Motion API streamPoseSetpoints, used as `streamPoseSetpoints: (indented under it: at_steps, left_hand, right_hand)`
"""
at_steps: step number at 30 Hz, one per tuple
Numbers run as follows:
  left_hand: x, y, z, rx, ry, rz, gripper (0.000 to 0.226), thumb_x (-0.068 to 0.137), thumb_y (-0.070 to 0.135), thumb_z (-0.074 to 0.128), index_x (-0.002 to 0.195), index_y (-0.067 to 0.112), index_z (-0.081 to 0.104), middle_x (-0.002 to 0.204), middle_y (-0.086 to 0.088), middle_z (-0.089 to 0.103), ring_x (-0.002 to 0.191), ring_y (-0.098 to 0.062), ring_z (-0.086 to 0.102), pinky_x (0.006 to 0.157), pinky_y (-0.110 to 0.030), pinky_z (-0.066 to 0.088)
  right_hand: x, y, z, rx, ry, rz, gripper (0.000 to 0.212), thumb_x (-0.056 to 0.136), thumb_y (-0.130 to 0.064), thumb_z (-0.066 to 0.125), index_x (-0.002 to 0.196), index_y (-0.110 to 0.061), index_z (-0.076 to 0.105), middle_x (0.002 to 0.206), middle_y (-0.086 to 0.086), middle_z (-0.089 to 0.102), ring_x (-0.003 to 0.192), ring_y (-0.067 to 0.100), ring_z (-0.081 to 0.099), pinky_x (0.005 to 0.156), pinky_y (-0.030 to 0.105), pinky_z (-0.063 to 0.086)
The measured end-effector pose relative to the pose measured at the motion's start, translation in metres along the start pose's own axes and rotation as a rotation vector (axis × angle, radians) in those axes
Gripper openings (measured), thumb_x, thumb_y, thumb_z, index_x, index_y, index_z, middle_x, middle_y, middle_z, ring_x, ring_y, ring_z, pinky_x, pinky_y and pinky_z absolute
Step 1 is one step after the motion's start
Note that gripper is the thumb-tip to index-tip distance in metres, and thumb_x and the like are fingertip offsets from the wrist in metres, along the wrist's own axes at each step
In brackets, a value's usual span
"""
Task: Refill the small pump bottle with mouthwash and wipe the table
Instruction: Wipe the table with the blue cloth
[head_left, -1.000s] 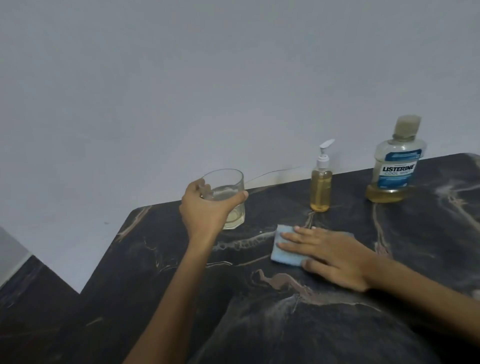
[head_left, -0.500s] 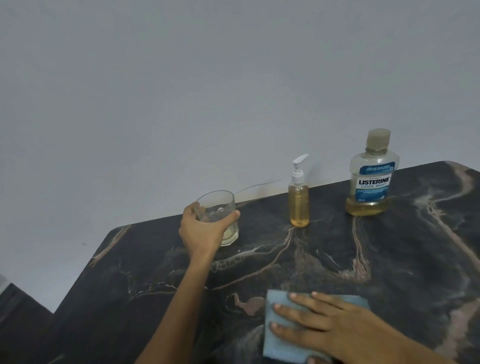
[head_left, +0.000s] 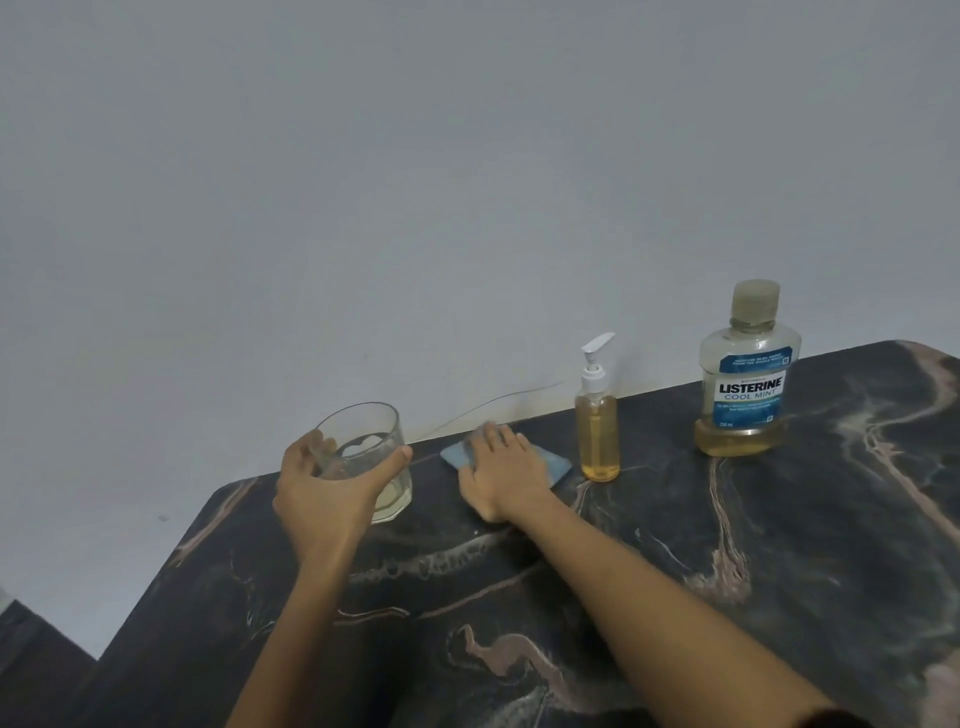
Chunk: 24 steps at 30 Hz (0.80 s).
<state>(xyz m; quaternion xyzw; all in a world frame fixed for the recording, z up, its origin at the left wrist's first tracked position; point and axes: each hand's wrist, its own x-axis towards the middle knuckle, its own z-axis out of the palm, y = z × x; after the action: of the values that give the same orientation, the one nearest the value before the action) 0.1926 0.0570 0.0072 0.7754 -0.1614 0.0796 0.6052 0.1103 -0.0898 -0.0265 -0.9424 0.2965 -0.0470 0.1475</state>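
My right grip (head_left: 501, 470) presses flat, fingers straight, on the blue cloth (head_left: 553, 464) on the desk (head_left: 779, 545), just left of the pump bottle (head_left: 598, 426); my left grip (head_left: 327, 496) clasps the glass (head_left: 363, 457).

Cloth (head_left: 556, 462) between glass (head_left: 363, 447) and pump bottle (head_left: 598, 436)

My one camera sits on my head, looking forward and down over my own forearms at the dark marble table (head_left: 779, 571). The grey wall (head_left: 415, 182) fills the upper half. The table's far edge lies mid-frame, with the bottle (head_left: 745, 374) at right. My arms enter from the bottom, close below.
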Motion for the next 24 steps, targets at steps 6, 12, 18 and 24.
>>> streamPoseSetpoints:
  at_steps: [6, 12, 18, 24]
  left_hand:
    - [-0.003, 0.002, -0.014, -0.03, -0.017, 0.028, 0.097, 0.042, 0.046, 0.092, 0.126, 0.014, 0.053, 0.121, -0.007, 0.064, 0.108, -0.025, 0.061, 0.092, -0.043, 0.052]
    - [-0.004, 0.007, -0.018, -0.103, -0.037, 0.024, 0.099, 0.04, 0.045, 0.091, 0.127, 0.015, 0.053, 0.12, -0.005, 0.064, 0.108, -0.024, 0.061, 0.093, -0.042, 0.052]
    - [-0.01, 0.016, -0.03, -0.116, -0.059, 0.079, 0.106, 0.033, 0.055, 0.083, 0.127, 0.016, 0.053, 0.118, -0.003, 0.064, 0.104, -0.023, 0.061, 0.085, -0.03, 0.048]
    - [-0.004, 0.02, -0.02, -0.103, -0.074, 0.066, 0.085, 0.043, 0.036, 0.095, 0.117, 0.019, 0.056, 0.107, 0.003, 0.065, 0.101, -0.02, 0.063, 0.087, -0.035, 0.051]
  right_hand:
    - [-0.018, -0.046, 0.007, 0.011, 0.098, 0.134, 0.063, 0.098, -0.038, 0.029, 0.144, 0.005, 0.025, 0.149, 0.021, 0.03, 0.138, 0.03, 0.026, 0.117, 0.038, 0.015]
    - [-0.062, -0.013, 0.023, -0.017, 0.095, -0.102, 0.076, 0.093, -0.048, 0.029, 0.149, -0.001, 0.01, 0.156, 0.016, 0.014, 0.144, 0.025, 0.012, 0.117, 0.036, 0.002]
    - [-0.004, -0.015, -0.008, 0.028, 0.04, 0.12, 0.065, 0.097, -0.041, 0.034, 0.144, 0.003, 0.026, 0.151, 0.019, 0.029, 0.138, 0.03, 0.028, 0.115, 0.039, 0.021]
    - [-0.089, -0.024, 0.02, 0.009, 0.013, -0.428, 0.073, 0.09, -0.048, 0.025, 0.148, -0.004, 0.022, 0.155, 0.014, 0.021, 0.143, 0.024, 0.019, 0.117, 0.034, 0.006]
